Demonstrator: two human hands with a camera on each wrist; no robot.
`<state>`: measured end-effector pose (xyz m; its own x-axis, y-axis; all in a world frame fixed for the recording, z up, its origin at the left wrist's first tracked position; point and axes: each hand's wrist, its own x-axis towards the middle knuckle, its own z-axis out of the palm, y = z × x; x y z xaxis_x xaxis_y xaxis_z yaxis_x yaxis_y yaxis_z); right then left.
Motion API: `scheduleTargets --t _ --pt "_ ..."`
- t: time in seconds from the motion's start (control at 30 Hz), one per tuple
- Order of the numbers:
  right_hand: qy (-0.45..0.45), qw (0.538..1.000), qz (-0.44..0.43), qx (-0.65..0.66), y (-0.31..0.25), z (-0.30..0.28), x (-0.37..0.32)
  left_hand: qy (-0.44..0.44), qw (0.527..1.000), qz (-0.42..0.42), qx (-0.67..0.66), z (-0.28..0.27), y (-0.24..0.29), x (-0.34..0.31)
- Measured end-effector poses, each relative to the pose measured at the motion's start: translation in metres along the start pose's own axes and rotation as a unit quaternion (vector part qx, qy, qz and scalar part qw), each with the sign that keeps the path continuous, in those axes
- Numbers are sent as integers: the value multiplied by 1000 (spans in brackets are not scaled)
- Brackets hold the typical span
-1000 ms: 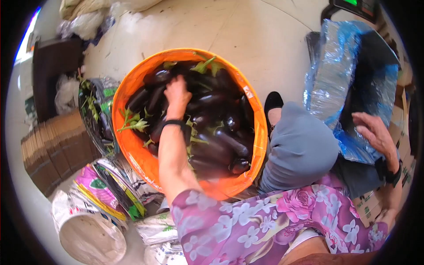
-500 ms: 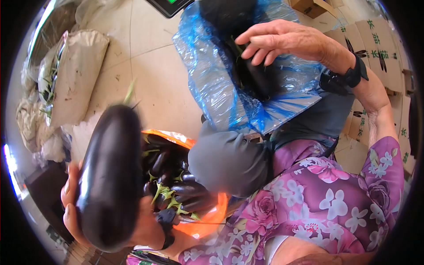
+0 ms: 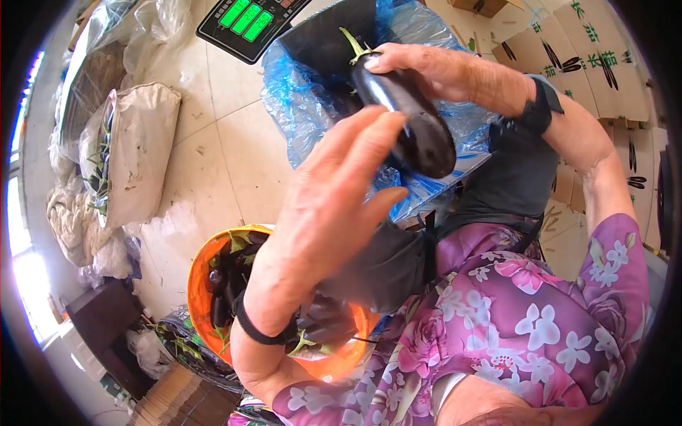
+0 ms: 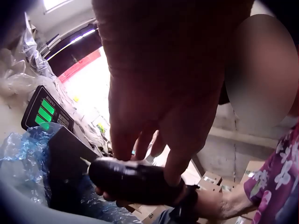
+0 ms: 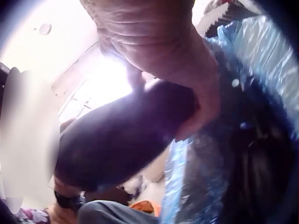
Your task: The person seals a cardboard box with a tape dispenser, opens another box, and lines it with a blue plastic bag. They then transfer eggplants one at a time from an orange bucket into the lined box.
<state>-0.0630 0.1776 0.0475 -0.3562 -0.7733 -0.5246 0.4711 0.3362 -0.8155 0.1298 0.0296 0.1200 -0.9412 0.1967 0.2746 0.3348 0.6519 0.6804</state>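
Observation:
In the head view, my right hand (image 3: 469, 78) grips a dark eggplant (image 3: 426, 142) near its green stem, thumb on top, above a box lined with blue plastic (image 3: 284, 92). My left hand (image 3: 323, 206) reaches across with its fingers nearly straight, fingertips at the eggplant's side and thumb apart. The left wrist view shows my left hand (image 4: 161, 88) over the eggplant (image 4: 135, 182), fingertips at its surface. Seen from the right wrist, my right hand (image 5: 154, 46) curls round one end of the eggplant (image 5: 117, 135).
An orange-rimmed tub (image 3: 199, 284) of eggplants stands at lower left, partly behind my left arm. A scale display (image 3: 245, 21) is lit green beyond the lined box. A beige sack (image 3: 145, 149) lies at left; printed cartons (image 3: 604, 71) are at right.
A large eggplant was lifted from the tub in my left hand and brought across to the lined box. My right hand, which was empty, now grips it; the left fingers have straightened.

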Motion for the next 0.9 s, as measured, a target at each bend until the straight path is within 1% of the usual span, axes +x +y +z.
scheduleTargets --t 0.03,0.07,0.1,0.13,0.2,0.23,0.27,0.33,0.37,0.4,0.43,0.47,0.53,0.6,0.63,0.67,0.7,0.73,0.8,0.83,0.87,0.9 --pt "48 994 10 -101 -2 -5 -8 -26 995 -86 -39 -4 -4 -8" --pt "50 994 11 -99 0 -8 -6 -52 981 -172 -78 -8 -9 -16" --pt "65 970 19 -235 1 -15 1 -52 981 -170 -79 -9 -15 -23" --pt "78 927 28 -367 3 -22 6 -36 980 -181 -72 -9 -23 -30" --pt "89 843 22 -530 12 -27 23 -19 978 -194 -66 -7 -35 -40" --pt "85 823 32 -560 17 -28 31 0 968 -227 -109 -6 -39 -42" --pt "82 823 34 -561 23 -29 37 20 953 -261 -152 -5 -41 -45" --pt "60 752 44 -654 34 -30 48 28 949 -270 -159 -3 -46 -47" --pt "68 743 18 -665 40 -25 46 33 951 -269 -147 0 -48 -50" --pt "64 742 18 -667 53 -28 52 39 953 -268 -136 3 -52 -54" --pt "75 711 0 -699 67 -34 55 41 952 -269 -138 5 -53 -56" --pt "87 678 -19 -729 69 -32 55 39 952 -275 -131 9 -53 -59" --pt "83 675 -7 -734 71 -32 53 42 950 -282 -129 14 -55 -65" --pt "57 586 14 -808 63 -23 41 43 939 -314 -136 19 -57 -73" --pt "53 585 15 -809 65 -26 40 54 936 -318 -140 22 -60 -79" --pt "50 471 -124 -872 66 -34 34 56 935 -320 -143 24 -61 -83" --pt "46 343 -259 -902 67 -39 32 67 926 -337 -159 25 -63 -86" --pt "44 342 -258 -903 65 -43 38 79 916 -353 -175 26 -65 -88" --pt "-23 396 -344 -851 74 -51 53 91 917 -348 -175 32 -66 -97" --pt "-28 436 -288 -852 89 -53 62 103 917 -345 -174 34 -67 -98" --pt "-29 437 -288 -851 101 -49 73 102 916 -347 -174 37 -70 -102" --pt "-40 489 -177 -853 104 -43 83 106 916 -345 -178 38 -70 -101"
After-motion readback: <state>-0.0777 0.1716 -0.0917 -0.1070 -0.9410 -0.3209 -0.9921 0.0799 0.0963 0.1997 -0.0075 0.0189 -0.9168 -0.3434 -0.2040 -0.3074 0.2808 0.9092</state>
